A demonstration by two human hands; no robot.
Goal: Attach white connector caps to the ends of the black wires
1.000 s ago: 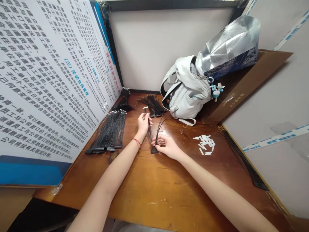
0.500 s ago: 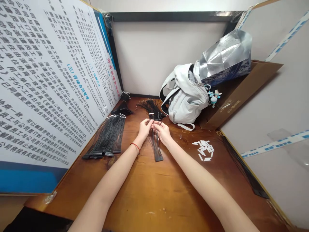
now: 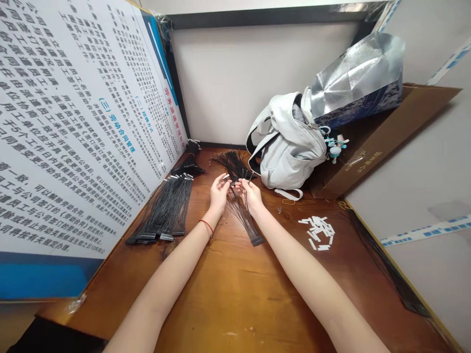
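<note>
Beyond the hands [image 3: 218,195], to their right, a pale backpack [image 3: 289,147] slumps on the desk [image 3: 235,284], a blue-and-white charm [image 3: 335,147] at its side. A silver bag [image 3: 356,73] and brown cardboard [image 3: 390,137] stand farther right. A large printed board [image 3: 73,147] rises left of the hands; a white panel [image 3: 239,78] edged in black stands straight beyond them.

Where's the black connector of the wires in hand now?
In the head view, the black connector sits near centre, just left of the right forearm, at the near end of the wires below the right hand.
</note>
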